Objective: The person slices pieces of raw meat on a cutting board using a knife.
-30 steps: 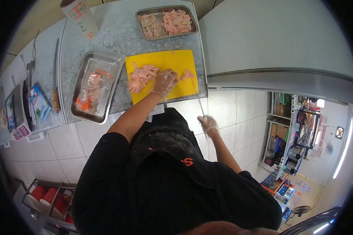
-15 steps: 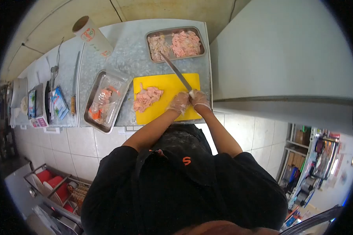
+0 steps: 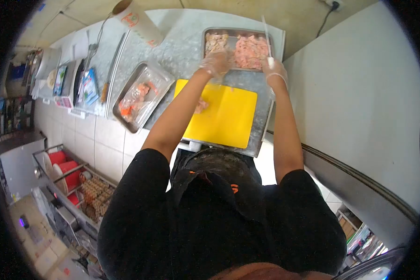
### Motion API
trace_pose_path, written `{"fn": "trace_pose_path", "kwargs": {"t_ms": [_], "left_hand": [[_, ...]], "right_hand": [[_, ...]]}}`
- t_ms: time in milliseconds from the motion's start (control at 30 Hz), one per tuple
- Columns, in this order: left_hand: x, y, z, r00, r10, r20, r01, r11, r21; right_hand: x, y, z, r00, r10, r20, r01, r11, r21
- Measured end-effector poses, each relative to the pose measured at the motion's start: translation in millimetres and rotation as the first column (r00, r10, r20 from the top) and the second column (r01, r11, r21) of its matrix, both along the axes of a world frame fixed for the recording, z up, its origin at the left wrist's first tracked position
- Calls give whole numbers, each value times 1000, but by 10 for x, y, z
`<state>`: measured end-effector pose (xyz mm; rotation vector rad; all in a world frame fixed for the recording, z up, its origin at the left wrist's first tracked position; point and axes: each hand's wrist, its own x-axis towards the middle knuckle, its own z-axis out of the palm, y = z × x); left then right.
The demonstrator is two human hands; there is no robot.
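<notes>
My left hand (image 3: 216,64), in a clear plastic glove, is at the near left edge of the metal tray (image 3: 247,70), by the paler heap of cut meat (image 3: 215,43). Its fingers are blurred, so what they hold cannot be made out. At the tray's right end, my gloved right hand (image 3: 275,74) is closed round the white handle of a knife (image 3: 265,32), blade pointing up and away. A pinker heap of meat (image 3: 251,51) fills the tray's right part. On the yellow cutting board (image 3: 228,116), some raw meat (image 3: 201,106) shows beside my left forearm, which hides part of the board.
Left of the board lies a second metal tray (image 3: 121,116) with a plastic bag of orange-pink pieces (image 3: 134,99). A paper roll (image 3: 142,25) stands at the back. A wooden-handled tool (image 3: 104,92) lies further left. A large pale panel (image 3: 350,93) borders the table's right side.
Both hands have moved from the board forward to the tray and spread apart. The knife, still in my right hand, has swung from pointing far left to nearly straight away. The view has turned.
</notes>
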<state>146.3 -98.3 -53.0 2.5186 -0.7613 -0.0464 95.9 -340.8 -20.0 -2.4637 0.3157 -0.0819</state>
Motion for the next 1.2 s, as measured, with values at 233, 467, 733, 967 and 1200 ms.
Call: {"fn": "trace_pose_path", "kwargs": {"t_ms": [233,467,733,967,1200], "left_hand": [[-1577,1314,207,962,241,-126,-242,970,4],[-1862,1437,-352,954,288,-84,-297,944,-143],[-1740,1641,-197,873,276,-403,-365,917,-162],[-1557,1299,634,860,-368,-354,-84,582,-809],[-1582,1055,714,500,-533,-682,147,829,-540]], "right_hand": [[-997,797,-558,974,147,-173,-83,939,333],[-1209,2022,-456,893,389,-227,-355,918,176],[-1298,1841,135,944,297,-143,-235,910,341],[-1548,1700,1154,940,130,-316,104,771,628],[-1978,1499,1252,934,27,-356,10,995,103]]}}
